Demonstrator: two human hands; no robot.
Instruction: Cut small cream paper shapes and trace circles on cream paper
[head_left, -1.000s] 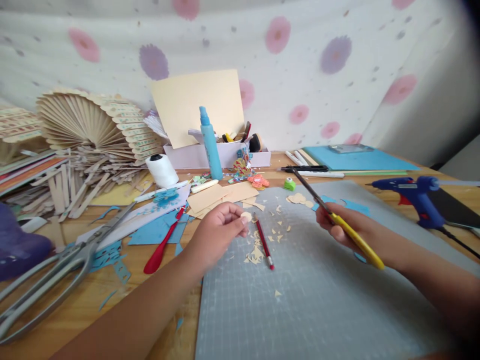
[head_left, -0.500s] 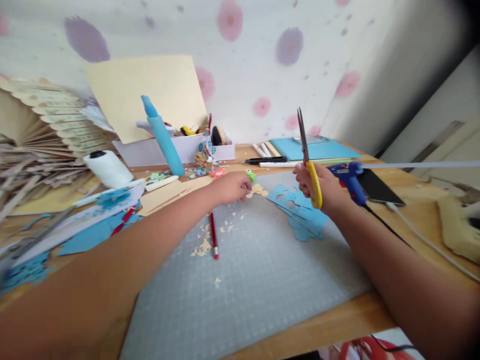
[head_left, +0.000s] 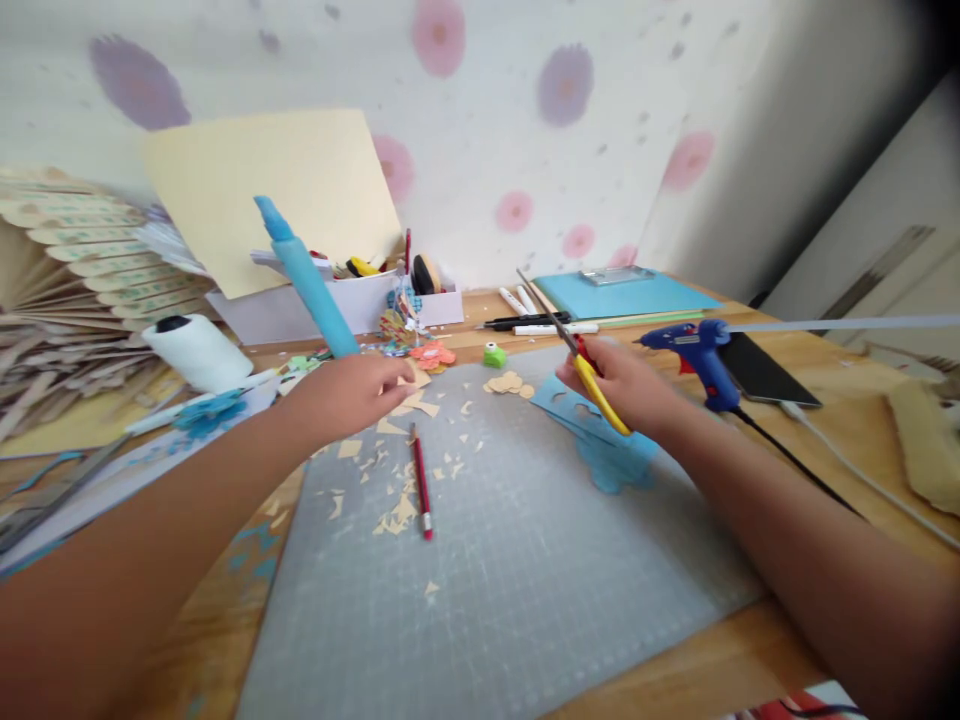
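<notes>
My left hand [head_left: 352, 395] hovers over the back left of the grey cutting mat [head_left: 525, 580], its thumb and fingers slightly apart beside cream paper pieces [head_left: 424, 376]. Nothing shows between them. My right hand [head_left: 626, 385] holds scissors [head_left: 596, 390] with yellow handles, the blades aimed up and left. Beneath it lie blue paper cutouts [head_left: 611, 460], partly covered by the hand. A small pile of cream paper rounds [head_left: 508, 384] sits between my hands, in front of a small green punch [head_left: 494, 354]. A red pencil [head_left: 421, 485] lies among cream scraps [head_left: 397, 515].
A blue glue gun [head_left: 701, 360] and a dark phone [head_left: 772, 375] with cables lie on the right. Behind the mat are pens [head_left: 525, 322] and a blue folder [head_left: 622, 295]. A light-blue tube [head_left: 311, 285], thread cone [head_left: 199, 352] and white box [head_left: 292, 310] stand back left.
My left hand has moved left, from the cream rounds to the cream paper pieces. The scissors have tipped from upright to leaning left and lower. The view has shifted slightly.
</notes>
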